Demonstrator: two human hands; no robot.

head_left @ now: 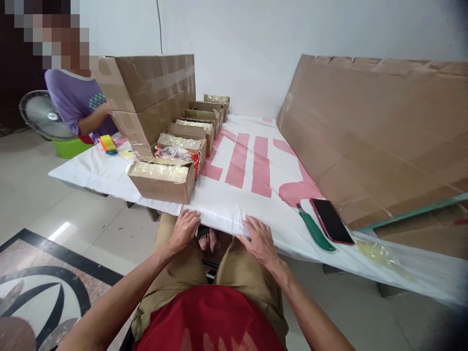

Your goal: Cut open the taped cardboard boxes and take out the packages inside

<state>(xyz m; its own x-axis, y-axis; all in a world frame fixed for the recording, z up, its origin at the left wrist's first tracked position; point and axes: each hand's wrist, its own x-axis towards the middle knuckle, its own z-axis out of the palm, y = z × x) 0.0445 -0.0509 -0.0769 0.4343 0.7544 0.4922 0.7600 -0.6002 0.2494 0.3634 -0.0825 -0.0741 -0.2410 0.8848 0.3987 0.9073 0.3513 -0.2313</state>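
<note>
My left hand [185, 229] and my right hand [259, 239] both rest on the near edge of a low table covered with a white cloth [234, 204] printed with pink shapes. The fingers of each hand lie spread over the cloth's edge and hold nothing. Just beyond my left hand stands an open brown carton [163, 183] with a plastic-wrapped filling. Behind it a row of several similar open cartons [197, 126] runs toward the wall. Right of my right hand lie a green-handled cutter [315, 231] and a dark phone [331, 220] in a red case.
A big taped cardboard box [153, 92] stands at the table's far left. Flattened cardboard sheets [380, 136] lean at the right. Another person in a purple shirt [78, 105] is at the far left, near a fan [40, 114], a green basin [69, 147] and a tape roll [107, 144].
</note>
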